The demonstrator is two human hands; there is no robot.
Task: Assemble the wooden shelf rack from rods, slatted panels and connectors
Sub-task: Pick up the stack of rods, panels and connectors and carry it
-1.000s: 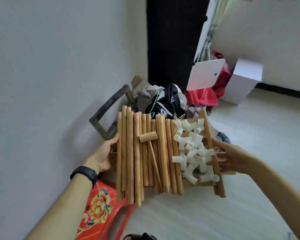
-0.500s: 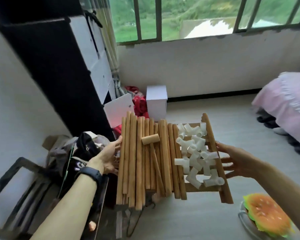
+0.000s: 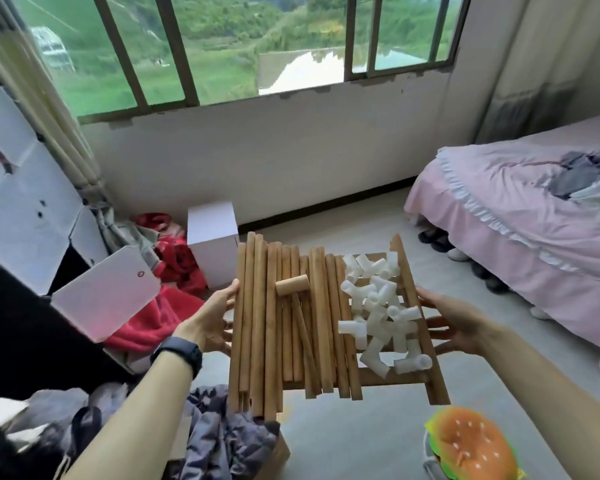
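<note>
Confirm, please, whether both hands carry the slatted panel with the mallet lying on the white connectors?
Not quite: the head view shows the mallet lying on the rods, not the white connectors; left hand and right hand do carry the slatted panel.

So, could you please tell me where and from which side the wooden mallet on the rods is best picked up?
Probably from above, taking the mallet by its head: it lies crosswise, proud of the rods, whereas the handle runs along them, nestled low, leaving little room around it.
</note>
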